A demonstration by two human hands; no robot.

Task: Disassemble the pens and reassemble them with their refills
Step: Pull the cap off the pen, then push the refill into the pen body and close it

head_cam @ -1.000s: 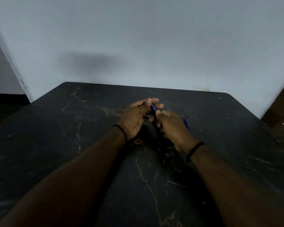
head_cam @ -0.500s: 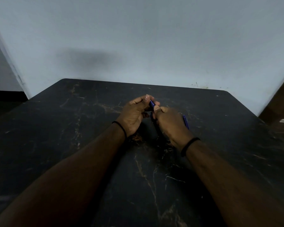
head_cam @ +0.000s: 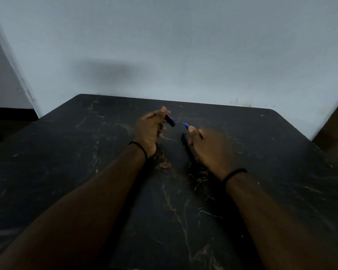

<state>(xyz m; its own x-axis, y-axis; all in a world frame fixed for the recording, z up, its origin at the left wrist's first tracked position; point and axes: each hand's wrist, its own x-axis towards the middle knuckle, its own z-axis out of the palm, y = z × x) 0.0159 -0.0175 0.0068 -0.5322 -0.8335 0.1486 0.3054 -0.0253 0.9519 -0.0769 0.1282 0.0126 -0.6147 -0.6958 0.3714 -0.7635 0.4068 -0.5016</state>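
Dark marble table point(head_cam: 86, 172), left hand point(head_cam: 147, 131) pinching cap point(head_cam: 169, 120), right hand point(head_cam: 211, 149) gripping pen point(head_cam: 186, 126) (tip far-left).

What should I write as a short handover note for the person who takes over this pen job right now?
Left hand: pinches the blue pen cap, raised above the black table.
Right hand: grips the pen body, blue tip pointing up and out past the thumb; a dark piece, maybe another pen, lies under this hand, hard to tell.
Done: cap and body are apart, a clear gap between them.
Left: take out the refill, put it back, close the pen. No refill is visible yet.
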